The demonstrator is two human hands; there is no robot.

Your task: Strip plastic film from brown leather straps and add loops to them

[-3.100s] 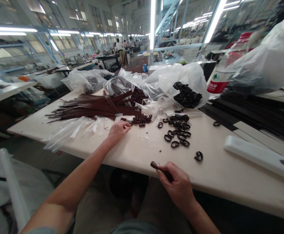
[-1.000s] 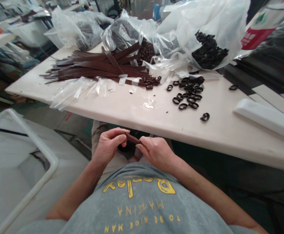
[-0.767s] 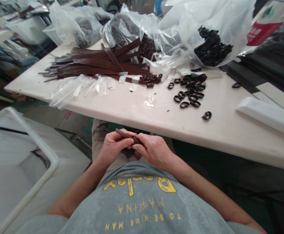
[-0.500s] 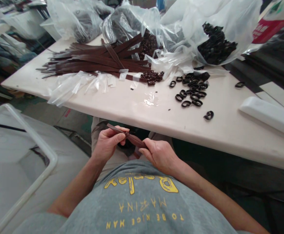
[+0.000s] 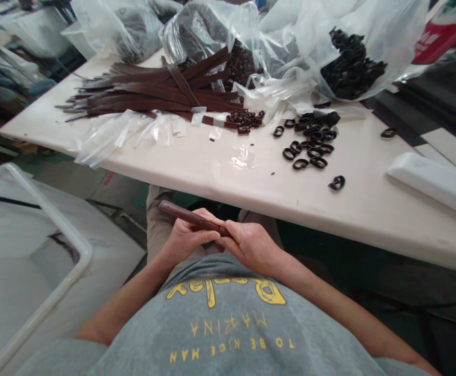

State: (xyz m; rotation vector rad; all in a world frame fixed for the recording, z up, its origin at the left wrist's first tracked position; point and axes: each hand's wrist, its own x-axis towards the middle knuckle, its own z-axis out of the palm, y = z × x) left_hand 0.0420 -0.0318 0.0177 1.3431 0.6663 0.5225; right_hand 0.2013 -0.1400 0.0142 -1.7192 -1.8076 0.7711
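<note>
Above my lap, in front of the table edge, a dark brown leather-like strap (image 5: 181,213) is pinched in both hands. My left hand (image 5: 184,243) closes around its middle, and one end sticks out past those fingers to the upper left. My right hand (image 5: 253,244) is closed on the other part, with thumb and fingers touching the left fingertips. How the strap runs beneath the right hand is hidden. On the table lie a heap of long brown straps (image 5: 134,94), small brown loops (image 5: 247,119) and scattered black loops (image 5: 316,137).
The white table (image 5: 220,167) stretches across in front of me. Clear plastic bags stand along its back; one bag (image 5: 310,47) holds black loops. A white oblong object (image 5: 433,180) lies on the right. At lower left stands a large white bin (image 5: 85,250).
My hands have come closer together along the strap. More of its end now projects beyond my left hand to the upper left, and the left hand sits slightly lower.
</note>
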